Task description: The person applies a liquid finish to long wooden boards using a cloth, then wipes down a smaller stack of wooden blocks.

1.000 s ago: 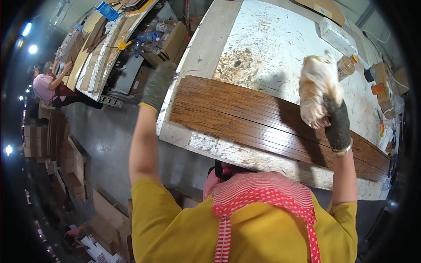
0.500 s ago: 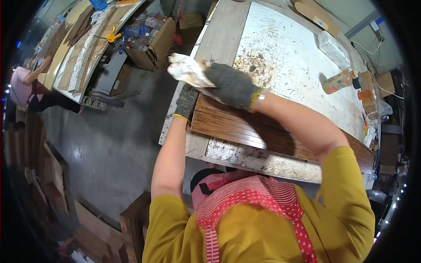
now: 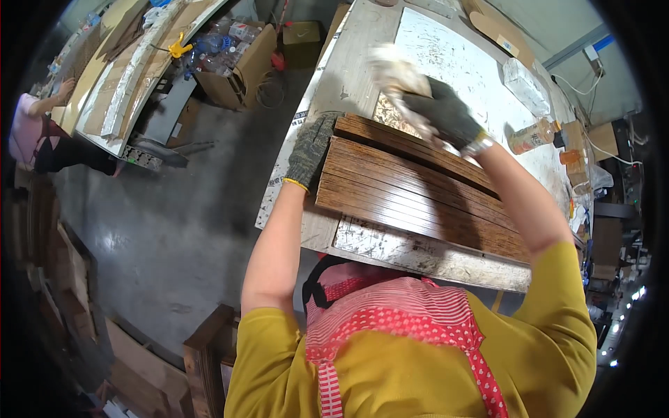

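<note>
Gloved in dark knit, the right hand (image 3: pixel 446 111) is closed around a pale wad of cloth (image 3: pixel 396 75) and holds it against the far edge of a stack of dark brown wooden planks (image 3: pixel 418 191); the cloth is blurred, so its exact shape cannot be made out. Its wrist carries a metal watch band (image 3: pixel 479 144). The left hand (image 3: pixel 310 150), in a grey speckled glove with a yellow cuff, lies flat with the fingers together over the left end of the planks, gripping that end where it meets the left edge of the worktop (image 3: pixel 362 70).

The planks lie side by side, glossy face up, running from the left edge of the worktop toward its right end, close to the near edge. A worn pale strip of the worktop shows between the planks and the person's body. Beyond the planks the surface is white and scuffed, with a brownish stained patch just beside the cloth.

Toward the far right corner lies a plastic bottle (image 3: pixel 533 134) on its side with amber liquid in it, and farther back a clear wrapped packet (image 3: pixel 523 78).

On the floor off the left edge stands an open cardboard box (image 3: pixel 237 59) filled with plastic bottles. Another person (image 3: pixel 35 129) in a pink top bends at a long bench (image 3: pixel 118 76) at the far left.
</note>
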`<state>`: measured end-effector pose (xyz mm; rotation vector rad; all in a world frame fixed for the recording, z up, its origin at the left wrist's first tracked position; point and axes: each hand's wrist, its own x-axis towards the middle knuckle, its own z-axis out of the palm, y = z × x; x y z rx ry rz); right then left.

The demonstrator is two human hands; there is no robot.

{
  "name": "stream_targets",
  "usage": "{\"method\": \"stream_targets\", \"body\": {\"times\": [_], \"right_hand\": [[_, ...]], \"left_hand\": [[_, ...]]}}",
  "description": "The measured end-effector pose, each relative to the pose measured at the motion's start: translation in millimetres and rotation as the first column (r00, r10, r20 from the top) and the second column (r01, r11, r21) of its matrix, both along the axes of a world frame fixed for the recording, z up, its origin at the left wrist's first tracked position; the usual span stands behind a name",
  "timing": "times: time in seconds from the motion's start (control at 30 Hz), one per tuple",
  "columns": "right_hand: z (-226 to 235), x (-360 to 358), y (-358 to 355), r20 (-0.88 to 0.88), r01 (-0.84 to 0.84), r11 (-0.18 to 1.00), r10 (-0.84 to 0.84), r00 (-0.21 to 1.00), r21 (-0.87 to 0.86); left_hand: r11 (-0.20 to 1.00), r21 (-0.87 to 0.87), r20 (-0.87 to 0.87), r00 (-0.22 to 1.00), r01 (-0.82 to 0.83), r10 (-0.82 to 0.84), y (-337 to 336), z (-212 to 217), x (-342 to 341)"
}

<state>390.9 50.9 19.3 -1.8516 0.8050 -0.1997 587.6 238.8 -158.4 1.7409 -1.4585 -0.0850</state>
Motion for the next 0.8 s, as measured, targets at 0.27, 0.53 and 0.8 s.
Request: {"method": "stream_targets", "body": {"times": [0.27,0.53,0.8], "right_hand": [[-52,56,79,-0.143,-0.342,0.514,0.388,0.911,-0.787],[34,43,67,0.056,-0.350,0.930,0.346,0.936,0.113],[4,90,91,-0.042,-0.416,0.491,0.607,0.793,-0.766]], "left_hand": [[0.996,-0.018,-0.602,0.794,0.086,-0.080,-15,-44,9],[0.999,0.049,-0.309,0.951,0.023,-0.007,-4,-24,3],[0.998,-0.030,-0.876,0.479,0.060,-0.055,-24,-76,10]]}}
